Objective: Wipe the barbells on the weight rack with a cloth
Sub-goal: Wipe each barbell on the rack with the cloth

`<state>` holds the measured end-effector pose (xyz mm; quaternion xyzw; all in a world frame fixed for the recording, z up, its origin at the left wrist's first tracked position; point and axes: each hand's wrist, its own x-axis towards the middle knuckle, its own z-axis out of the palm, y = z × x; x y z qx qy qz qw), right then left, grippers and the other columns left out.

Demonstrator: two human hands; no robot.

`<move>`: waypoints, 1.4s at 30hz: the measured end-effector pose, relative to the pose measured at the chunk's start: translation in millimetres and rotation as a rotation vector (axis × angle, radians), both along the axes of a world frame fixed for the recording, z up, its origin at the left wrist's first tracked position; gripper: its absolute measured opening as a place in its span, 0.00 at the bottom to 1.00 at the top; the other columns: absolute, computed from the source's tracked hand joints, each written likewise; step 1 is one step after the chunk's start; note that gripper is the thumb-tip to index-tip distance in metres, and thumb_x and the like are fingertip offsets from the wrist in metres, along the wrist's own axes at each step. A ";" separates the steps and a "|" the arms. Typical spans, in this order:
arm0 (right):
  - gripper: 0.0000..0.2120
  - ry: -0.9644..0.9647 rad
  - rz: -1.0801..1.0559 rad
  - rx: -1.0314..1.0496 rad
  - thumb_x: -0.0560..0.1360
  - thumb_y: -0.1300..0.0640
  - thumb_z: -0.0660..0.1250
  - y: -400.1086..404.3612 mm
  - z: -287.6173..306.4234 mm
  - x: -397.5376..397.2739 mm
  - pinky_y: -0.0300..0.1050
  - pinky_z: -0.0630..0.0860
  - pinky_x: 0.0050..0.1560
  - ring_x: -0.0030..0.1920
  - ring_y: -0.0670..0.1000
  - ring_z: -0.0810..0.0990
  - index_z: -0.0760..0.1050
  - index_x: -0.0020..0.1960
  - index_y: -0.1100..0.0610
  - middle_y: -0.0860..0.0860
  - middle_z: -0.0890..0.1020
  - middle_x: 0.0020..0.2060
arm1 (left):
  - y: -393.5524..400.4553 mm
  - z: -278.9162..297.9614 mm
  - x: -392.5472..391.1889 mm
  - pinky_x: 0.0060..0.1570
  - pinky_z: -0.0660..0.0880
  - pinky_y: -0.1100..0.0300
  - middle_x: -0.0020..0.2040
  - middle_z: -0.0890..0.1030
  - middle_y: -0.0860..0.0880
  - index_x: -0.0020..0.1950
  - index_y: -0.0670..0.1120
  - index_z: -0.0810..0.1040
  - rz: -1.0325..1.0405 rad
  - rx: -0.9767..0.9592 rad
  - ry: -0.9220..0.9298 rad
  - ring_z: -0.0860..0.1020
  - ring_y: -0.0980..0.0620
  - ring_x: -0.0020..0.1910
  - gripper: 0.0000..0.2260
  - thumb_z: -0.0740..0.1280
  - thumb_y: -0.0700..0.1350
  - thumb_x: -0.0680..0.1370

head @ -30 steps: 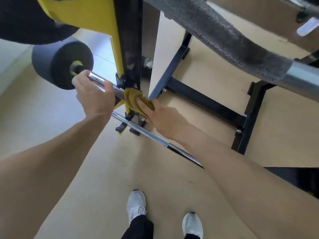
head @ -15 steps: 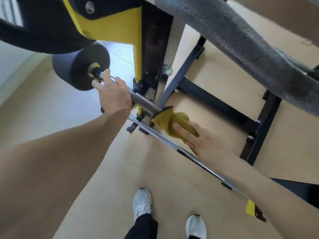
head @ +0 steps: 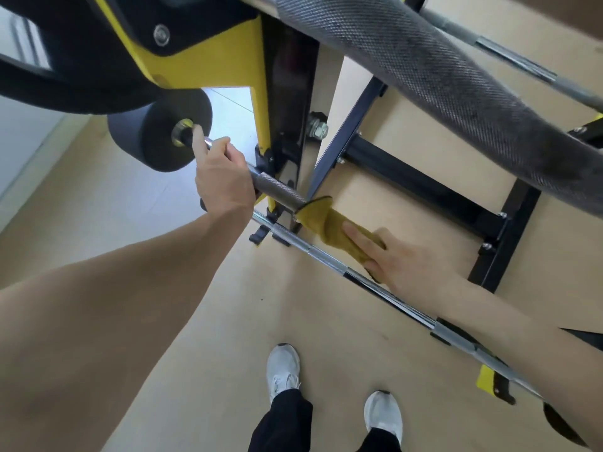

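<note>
Left hand (head: 225, 181) fingers clamped on the bar (head: 277, 190). Right hand (head: 408, 259) fingers wrapped round the cloth (head: 326, 223) on it; bar's long axis continues toward the right wrist.

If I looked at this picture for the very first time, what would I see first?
Probably the big rough grey barbell slanting across the top right, very close to the camera. Next, the yellow cloth in the middle, which the right hand wraps around a thinner bar, while the left hand grips that bar beside a black weight.
</note>
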<state>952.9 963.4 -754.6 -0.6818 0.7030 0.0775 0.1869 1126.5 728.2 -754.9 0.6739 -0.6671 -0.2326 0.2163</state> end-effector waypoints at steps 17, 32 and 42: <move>0.17 -0.248 -0.488 0.169 0.81 0.41 0.59 -9.9 12.0 17.2 0.50 0.71 0.43 0.44 0.58 0.78 0.65 0.60 0.53 0.51 0.77 0.47 | -3.6 -0.1 0.3 0.46 0.57 0.83 0.80 0.61 0.49 0.64 0.44 0.78 -0.041 0.017 -0.076 0.77 0.52 0.63 0.13 0.59 0.47 0.85; 0.25 -0.275 -0.261 -0.088 0.84 0.44 0.50 -67.5 -2.7 42.5 0.49 0.68 0.41 0.45 0.57 0.77 0.56 0.77 0.54 0.50 0.74 0.55 | -6.0 -0.5 -0.5 0.52 0.69 0.67 0.78 0.62 0.46 0.65 0.43 0.75 -0.089 -0.014 -0.190 0.78 0.49 0.59 0.14 0.56 0.47 0.85; 0.16 -0.304 -0.237 -0.041 0.83 0.44 0.54 -128.5 -2.3 60.1 0.47 0.69 0.39 0.40 0.59 0.79 0.66 0.61 0.56 0.51 0.75 0.41 | -10.5 -9.5 -0.5 0.54 0.79 0.54 0.78 0.61 0.45 0.61 0.44 0.74 -0.106 -0.007 -0.178 0.79 0.48 0.56 0.10 0.57 0.45 0.85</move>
